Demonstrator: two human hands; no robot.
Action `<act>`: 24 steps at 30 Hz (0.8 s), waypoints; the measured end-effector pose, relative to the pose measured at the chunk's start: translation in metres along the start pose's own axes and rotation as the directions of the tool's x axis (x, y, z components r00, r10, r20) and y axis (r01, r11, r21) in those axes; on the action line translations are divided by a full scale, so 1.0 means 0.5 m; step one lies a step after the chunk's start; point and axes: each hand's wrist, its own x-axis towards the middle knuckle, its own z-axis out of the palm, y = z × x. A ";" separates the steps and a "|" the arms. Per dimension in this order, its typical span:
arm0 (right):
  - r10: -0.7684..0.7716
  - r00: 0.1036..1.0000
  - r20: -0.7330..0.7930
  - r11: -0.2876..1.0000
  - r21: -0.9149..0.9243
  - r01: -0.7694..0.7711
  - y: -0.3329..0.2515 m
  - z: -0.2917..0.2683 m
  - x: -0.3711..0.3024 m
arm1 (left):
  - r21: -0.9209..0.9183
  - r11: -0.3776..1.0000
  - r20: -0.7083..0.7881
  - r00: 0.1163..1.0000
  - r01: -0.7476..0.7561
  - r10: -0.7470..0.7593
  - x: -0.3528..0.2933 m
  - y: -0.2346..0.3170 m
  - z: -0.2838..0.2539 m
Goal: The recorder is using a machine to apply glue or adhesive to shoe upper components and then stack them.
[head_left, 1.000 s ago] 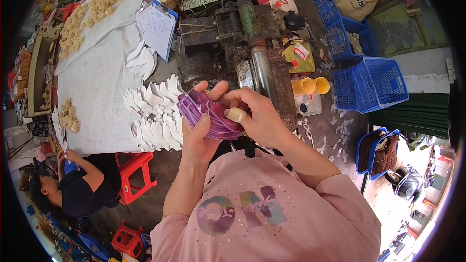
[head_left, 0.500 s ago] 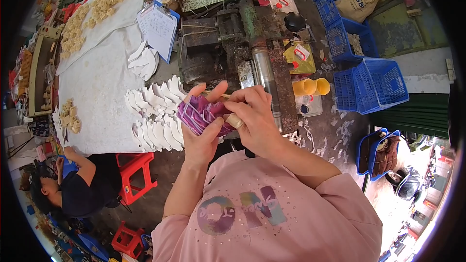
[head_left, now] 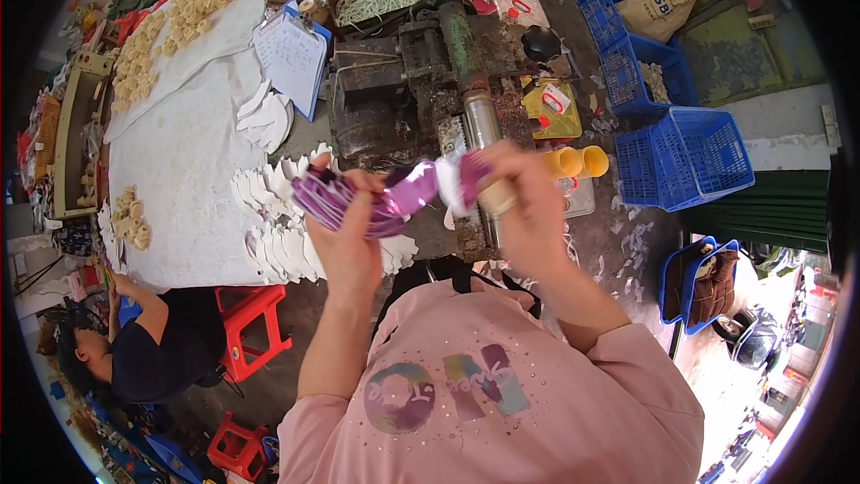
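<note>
My left hand (head_left: 345,246) is closed round a bundle of shiny purple pieces (head_left: 336,204) with pale edges. A purple strip (head_left: 417,186) reaches from the bundle toward my right hand (head_left: 530,211). That hand, smeared by motion, grips a purple-and-white piece (head_left: 461,181) at the right end of the stretch; I cannot tell whether it is joined to the strip. A beige cover (head_left: 498,198) sits on one of its fingers. Behind and below my left hand, rows of curved white pieces (head_left: 287,251) lie along the table's near edge.
A dark, worn machine (head_left: 376,99) with a metal roller (head_left: 482,121) stands just beyond my hands. Left is a white-covered table (head_left: 179,170) bearing beige pieces. Yellow cups (head_left: 564,162) and blue crates (head_left: 708,157) stand right. Another person (head_left: 143,350) sits at the lower left.
My hands were close together on the purple bundle and are now apart. The right moved rightward with a purple-and-white piece; the left shifted slightly left with the bundle.
</note>
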 end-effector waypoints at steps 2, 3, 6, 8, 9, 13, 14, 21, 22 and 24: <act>0.165 0.984 -0.066 0.971 -0.166 -0.174 -0.012 -0.067 0.028 | 0.169 0.985 -0.014 0.999 -0.033 0.036 0.021 -0.006 -0.045; 0.202 0.977 -0.064 0.929 -0.305 -0.212 -0.011 -0.103 0.050 | 0.290 0.957 0.002 1.000 -0.011 0.011 0.026 -0.005 -0.061; 0.347 0.908 0.236 0.685 -0.725 -0.073 0.033 -0.192 0.084 | 0.594 0.803 0.178 0.963 0.057 -0.201 0.017 -0.008 -0.040; 0.378 0.894 0.239 0.652 -0.755 -0.074 0.071 -0.189 0.058 | 0.792 0.439 0.533 0.832 -0.424 -0.157 0.014 -0.023 -0.005; 0.408 0.877 0.254 0.628 -0.776 -0.067 0.083 -0.182 0.048 | 0.758 0.380 0.630 0.745 -0.530 -0.219 0.009 -0.035 0.006; 0.361 0.880 0.310 0.734 -0.676 -0.063 0.092 -0.136 0.044 | 0.853 0.384 0.512 0.708 -0.353 -0.486 -0.013 -0.049 0.039; 0.242 0.935 0.259 0.739 -0.674 -0.005 0.101 -0.134 0.042 | 0.856 0.388 0.499 0.740 -0.341 -0.451 -0.017 -0.051 0.037; 0.367 0.929 -0.038 0.829 -0.440 -0.346 0.110 -0.160 0.024 | 0.813 0.534 0.393 0.894 -0.230 -0.213 -0.011 -0.015 -0.024; 0.395 0.917 -0.048 0.806 -0.461 -0.371 0.109 -0.161 0.022 | 0.813 0.505 0.405 0.905 -0.291 -0.130 -0.009 -0.012 -0.059; 0.404 0.914 -0.040 0.832 -0.399 -0.385 0.118 -0.156 0.018 | 0.842 0.463 0.335 0.941 -0.277 -0.045 -0.008 0.016 -0.146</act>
